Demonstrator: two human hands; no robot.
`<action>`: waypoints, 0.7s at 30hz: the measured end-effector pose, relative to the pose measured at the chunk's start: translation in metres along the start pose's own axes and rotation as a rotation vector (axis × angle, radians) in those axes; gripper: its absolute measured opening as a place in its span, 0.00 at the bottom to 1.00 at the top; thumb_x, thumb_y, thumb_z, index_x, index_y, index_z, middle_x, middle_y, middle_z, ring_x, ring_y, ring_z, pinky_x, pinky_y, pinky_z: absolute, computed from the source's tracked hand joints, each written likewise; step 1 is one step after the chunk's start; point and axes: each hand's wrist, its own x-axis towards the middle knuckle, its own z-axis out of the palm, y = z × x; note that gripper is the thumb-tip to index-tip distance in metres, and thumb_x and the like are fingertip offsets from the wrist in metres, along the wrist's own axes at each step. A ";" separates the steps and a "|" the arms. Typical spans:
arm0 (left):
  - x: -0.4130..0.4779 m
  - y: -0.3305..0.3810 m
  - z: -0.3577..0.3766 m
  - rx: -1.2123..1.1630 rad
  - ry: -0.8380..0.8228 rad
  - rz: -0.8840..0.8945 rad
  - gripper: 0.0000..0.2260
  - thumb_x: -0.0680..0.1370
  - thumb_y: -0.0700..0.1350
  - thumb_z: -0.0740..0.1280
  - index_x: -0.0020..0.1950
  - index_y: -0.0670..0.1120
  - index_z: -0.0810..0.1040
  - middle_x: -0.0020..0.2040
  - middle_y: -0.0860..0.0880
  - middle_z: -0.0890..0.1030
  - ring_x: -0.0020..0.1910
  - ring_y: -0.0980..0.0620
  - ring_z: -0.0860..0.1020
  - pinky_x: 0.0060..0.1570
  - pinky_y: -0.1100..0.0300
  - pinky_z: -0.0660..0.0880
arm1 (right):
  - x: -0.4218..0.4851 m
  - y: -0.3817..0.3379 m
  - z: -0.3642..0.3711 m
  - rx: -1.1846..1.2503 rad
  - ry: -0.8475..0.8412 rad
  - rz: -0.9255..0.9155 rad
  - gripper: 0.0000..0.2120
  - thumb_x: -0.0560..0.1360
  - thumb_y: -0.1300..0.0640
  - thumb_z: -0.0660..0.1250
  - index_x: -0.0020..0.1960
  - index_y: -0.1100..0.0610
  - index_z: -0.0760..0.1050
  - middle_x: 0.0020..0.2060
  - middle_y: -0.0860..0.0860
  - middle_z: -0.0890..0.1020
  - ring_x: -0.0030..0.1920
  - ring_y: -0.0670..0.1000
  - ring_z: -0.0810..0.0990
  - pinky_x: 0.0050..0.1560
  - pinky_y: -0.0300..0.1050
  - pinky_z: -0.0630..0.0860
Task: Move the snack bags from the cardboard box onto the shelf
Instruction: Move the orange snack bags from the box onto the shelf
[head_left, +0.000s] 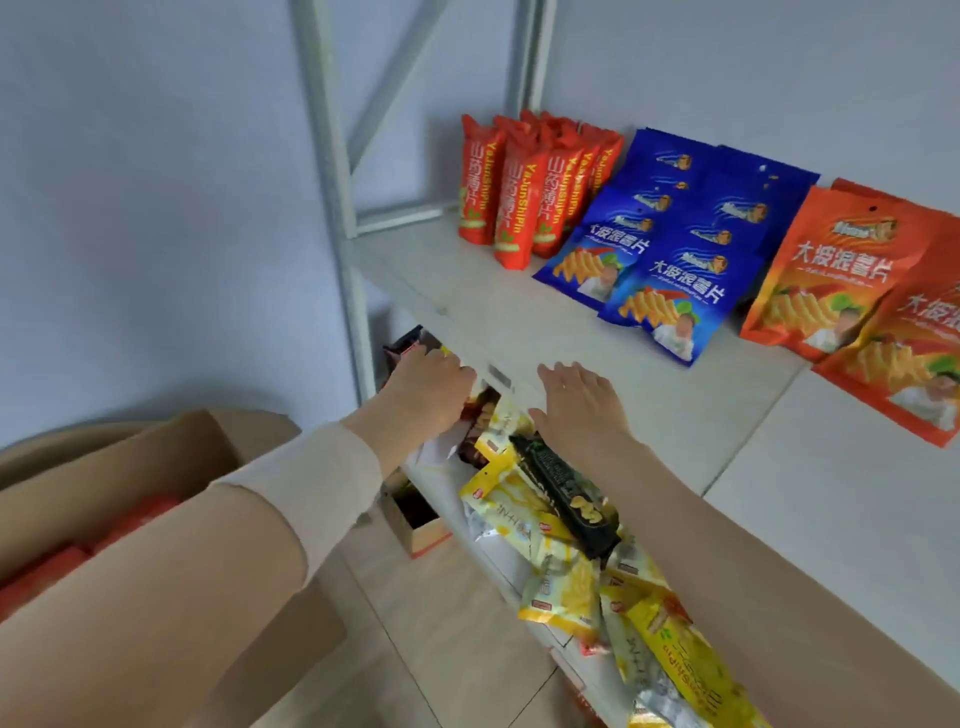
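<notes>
Reaching forward, both hands meet the front edge of the pale grey metal shelf (493, 317), a smooth, matte board carried on painted steel uprights. The left hand (428, 387) is curled, knuckles up, just under that edge and beside a dark red-brown packet (404, 347). Its fingertips are hidden, so I cannot tell whether it pinches anything. The right hand (582, 400) lies flat just to its right, fingers straight and slightly spread, holding nothing. On the far side of the board stand tall, narrow orange-red foil snack bags (511, 208), puffy and glossy, at least five in a tight cluster. To their right are flat blue foil snack bags (670, 291), overlapped like tiles in two rows, and their exact number cannot be told. Further right are two broad orange foil snack bags (831, 270), one partly over the other. On the lower board, near and below the hands, is a crinkled heap of yellow snack bags (498, 499), four or so. One long black snack bag (566, 493) lies across them. The brown cardboard box (130, 467) sits near left on the tiled floor (441, 623), flaps open, with several orange-red packs (52, 569) inside. One small open carton (423, 530) sits under the shelf.
</notes>
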 end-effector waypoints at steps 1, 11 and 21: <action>-0.019 -0.021 0.012 -0.009 -0.022 -0.051 0.14 0.79 0.44 0.59 0.64 0.46 0.71 0.59 0.46 0.77 0.60 0.45 0.75 0.57 0.54 0.69 | 0.006 -0.028 0.001 -0.017 0.013 -0.067 0.26 0.80 0.47 0.54 0.74 0.57 0.54 0.72 0.55 0.63 0.72 0.57 0.60 0.70 0.50 0.59; -0.222 -0.209 0.185 -0.138 -0.342 -0.468 0.16 0.80 0.47 0.57 0.67 0.46 0.68 0.65 0.45 0.73 0.65 0.44 0.70 0.66 0.51 0.62 | 0.059 -0.333 0.052 -0.081 -0.079 -0.597 0.22 0.79 0.50 0.54 0.70 0.58 0.60 0.65 0.56 0.70 0.67 0.57 0.66 0.63 0.50 0.64; -0.372 -0.276 0.373 -0.568 -0.633 -0.811 0.15 0.80 0.46 0.58 0.65 0.45 0.69 0.62 0.44 0.75 0.61 0.44 0.74 0.59 0.51 0.68 | 0.069 -0.507 0.185 -0.076 -0.486 -0.639 0.26 0.79 0.47 0.55 0.73 0.57 0.58 0.71 0.55 0.66 0.72 0.56 0.62 0.69 0.50 0.61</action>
